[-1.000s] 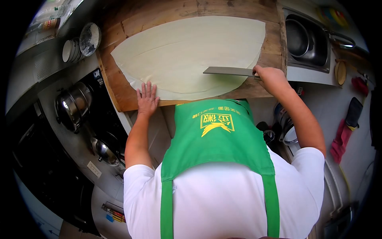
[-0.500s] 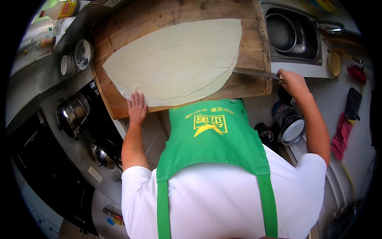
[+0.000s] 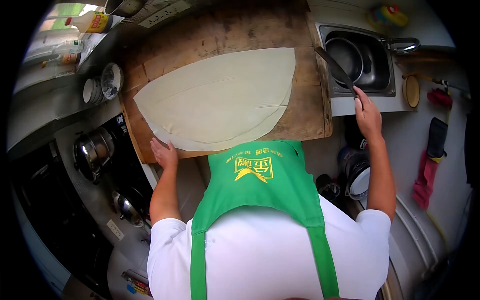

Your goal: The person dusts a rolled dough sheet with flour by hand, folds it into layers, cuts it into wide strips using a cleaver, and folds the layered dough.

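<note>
A large, thin sheet of dough (image 3: 220,95) lies folded over in layers on the wooden board (image 3: 305,115). Its curved edges overlap along the near side, and a cut line shows near its right end. My left hand (image 3: 164,153) rests at the board's front left edge, fingers spread, beside the dough's near left corner. In my right hand (image 3: 368,114) is a knife (image 3: 336,67), gripped by its handle. Its long dark blade points up and left, over the sink's left rim and clear of the dough.
A steel sink (image 3: 382,75) with a pan (image 3: 345,60) in it adjoins the board on the right. Bowls (image 3: 111,81) stand at the left, above a stove with a steel pot (image 3: 94,152). Bottles (image 3: 92,22) line the windowsill. A lidded bucket (image 3: 359,181) sits below the board.
My right hand has lifted the knife off the dough's right end and swung its blade up toward the sink. My left hand has slid from the dough to the board's edge.
</note>
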The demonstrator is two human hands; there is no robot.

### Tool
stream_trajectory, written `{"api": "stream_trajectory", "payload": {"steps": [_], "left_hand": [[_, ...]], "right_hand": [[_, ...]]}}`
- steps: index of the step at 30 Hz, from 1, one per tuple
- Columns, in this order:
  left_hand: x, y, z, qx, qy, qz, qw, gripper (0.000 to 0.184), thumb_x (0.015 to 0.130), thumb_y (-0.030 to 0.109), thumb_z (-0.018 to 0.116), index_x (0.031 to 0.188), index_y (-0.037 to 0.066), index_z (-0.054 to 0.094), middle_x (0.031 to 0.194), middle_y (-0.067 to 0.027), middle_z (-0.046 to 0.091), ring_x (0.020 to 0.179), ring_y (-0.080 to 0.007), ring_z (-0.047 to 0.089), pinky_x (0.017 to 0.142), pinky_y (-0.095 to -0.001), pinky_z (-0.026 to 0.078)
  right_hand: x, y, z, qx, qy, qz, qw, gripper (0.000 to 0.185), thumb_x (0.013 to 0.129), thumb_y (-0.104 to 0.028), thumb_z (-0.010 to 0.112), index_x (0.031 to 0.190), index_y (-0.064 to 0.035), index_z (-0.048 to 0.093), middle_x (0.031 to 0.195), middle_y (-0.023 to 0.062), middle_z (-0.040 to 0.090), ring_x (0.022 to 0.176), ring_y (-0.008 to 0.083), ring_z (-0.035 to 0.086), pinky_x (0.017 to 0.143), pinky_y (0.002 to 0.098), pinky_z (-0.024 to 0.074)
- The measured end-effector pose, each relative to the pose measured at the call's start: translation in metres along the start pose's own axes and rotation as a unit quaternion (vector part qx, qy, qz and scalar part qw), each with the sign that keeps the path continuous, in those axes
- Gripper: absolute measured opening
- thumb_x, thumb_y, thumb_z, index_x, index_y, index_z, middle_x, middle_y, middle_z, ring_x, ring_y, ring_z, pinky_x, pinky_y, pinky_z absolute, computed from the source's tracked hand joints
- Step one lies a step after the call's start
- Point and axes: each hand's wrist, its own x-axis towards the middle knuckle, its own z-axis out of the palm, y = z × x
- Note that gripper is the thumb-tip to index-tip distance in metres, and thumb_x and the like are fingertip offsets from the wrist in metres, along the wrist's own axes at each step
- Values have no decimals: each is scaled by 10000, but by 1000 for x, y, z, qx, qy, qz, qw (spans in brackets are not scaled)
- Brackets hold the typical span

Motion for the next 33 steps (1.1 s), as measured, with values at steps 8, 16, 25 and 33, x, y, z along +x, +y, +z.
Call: {"api": "stream_trajectory", "payload": {"steps": [8, 16, 25, 33], "left_hand": [[70, -24, 15, -117, 32, -143, 982, 418, 970, 296, 555, 1238, 6, 691, 1309, -228, 662, 1212, -416, 613, 1041, -465, 481], [113, -55, 40, -233, 21, -274, 933, 468, 945, 339, 543, 1152, -46, 710, 1152, -280, 709, 1120, -440, 665, 979, -468, 513], [156, -21, 26, -289, 36, -373, 881, 424, 883, 266, 581, 1067, -98, 696, 1053, -299, 719, 1017, -452, 692, 917, -490, 542], [180, 4, 21, -292, 13, -392, 872, 537, 893, 358, 620, 1108, -133, 651, 1094, -324, 689, 1034, -466, 682, 914, -507, 546]], "right_hand": [[116, -30, 164, -145, 210, -67, 964, 281, 954, -346, 674, 1228, -293, 709, 943, 35, 684, 859, 277, 672, 734, 430, 552], [131, -15, 208, -155, 179, -33, 971, 330, 928, -361, 705, 1258, -360, 704, 1089, 9, 718, 960, 278, 691, 784, 435, 572], [64, -72, 219, 133, 131, 113, 976, 372, 1003, -223, 591, 1290, 8, 649, 1134, 166, 723, 1044, 300, 695, 938, 393, 523], [37, -96, 270, 375, -48, 375, 846, 437, 983, -308, 688, 1247, 39, 670, 1100, 77, 722, 953, 204, 678, 858, 344, 531]]}}
